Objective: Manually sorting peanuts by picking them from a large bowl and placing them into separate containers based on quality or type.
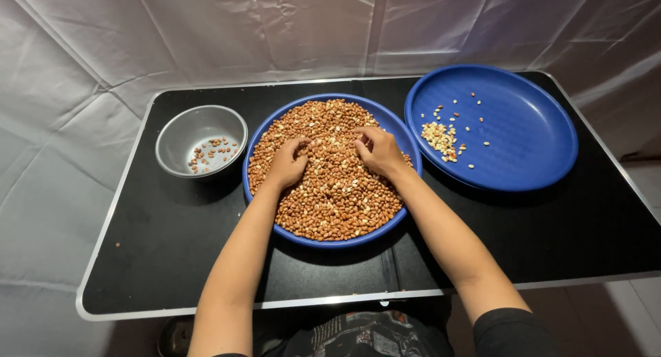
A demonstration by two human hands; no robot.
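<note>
A black rectangular table (172, 247) carries a round blue plastic plate (323, 241) heaped with brown peanuts (337, 192). Right of it sits a second blue plate (530, 137); left, a small grey metal bowl (196, 123). The left hand (288, 163) and right hand (379, 150) rest on the peanuts, fingers curled narrowly, pinching nuts.
</note>
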